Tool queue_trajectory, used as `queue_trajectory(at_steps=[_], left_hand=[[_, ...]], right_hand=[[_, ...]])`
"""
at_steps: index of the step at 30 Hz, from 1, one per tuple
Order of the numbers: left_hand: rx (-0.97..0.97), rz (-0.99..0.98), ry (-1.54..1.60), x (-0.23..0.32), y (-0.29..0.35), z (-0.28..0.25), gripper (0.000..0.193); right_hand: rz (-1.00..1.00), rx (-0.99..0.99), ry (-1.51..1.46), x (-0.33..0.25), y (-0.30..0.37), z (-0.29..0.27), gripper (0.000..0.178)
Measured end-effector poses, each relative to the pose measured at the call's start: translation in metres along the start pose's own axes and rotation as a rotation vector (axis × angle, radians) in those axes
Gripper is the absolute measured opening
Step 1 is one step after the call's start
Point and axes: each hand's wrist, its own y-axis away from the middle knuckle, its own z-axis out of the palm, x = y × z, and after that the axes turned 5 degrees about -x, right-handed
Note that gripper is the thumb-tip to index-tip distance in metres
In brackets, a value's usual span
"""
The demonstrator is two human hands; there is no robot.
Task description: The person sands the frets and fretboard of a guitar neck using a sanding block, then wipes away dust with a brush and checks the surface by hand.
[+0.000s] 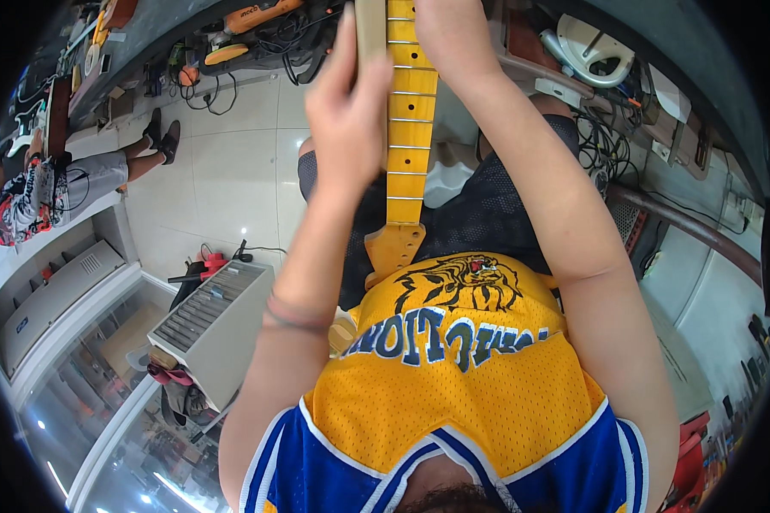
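Observation:
A guitar neck (405, 145) with a yellow fretboard, metal frets and dark dot inlays runs away from my body. Its headstock (393, 245) rests near my belly, and the far end passes out of the picture at the top. My left hand (348, 107) is closed on a long beige bar (371, 32), which lies along the left edge of the fretboard; the hand is slightly blurred. On the other side, my right hand (447, 26) is beside the far part of the neck. Its fingers are cut off by the top edge, so their grip is hidden.
An orange power tool (261, 15) and black cables lie at the far left. A white tool part (592, 50) and tangled cables (603, 141) are at the far right. A grey drawer cabinet (222, 329) stands left of me. Another person (81, 184) is farther left.

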Motion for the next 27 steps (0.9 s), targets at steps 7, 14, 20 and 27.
queue_trajectory(at_steps=[7, 14, 20, 27], left_hand=[[-0.043, -0.050, -0.121, -0.007, -0.040, -0.005, 0.044], [-0.061, -0.075, -0.064, 0.001, 0.081, -0.014, 0.068], [-0.021, 0.001, -0.088, 0.015, -0.056, 0.003, 0.050], [-0.082, -0.105, 0.020, -0.010, 0.111, -0.023, 0.070]], right_hand=[[0.031, -0.012, -0.139, -0.002, 0.000, 0.002, 0.039], [0.101, -0.019, 0.038, -0.014, 0.007, 0.000, 0.038], [0.000, -0.062, -0.184, -0.003, 0.001, 0.010, 0.037], [0.084, -0.043, 0.002, -0.010, 0.003, -0.002, 0.040]])
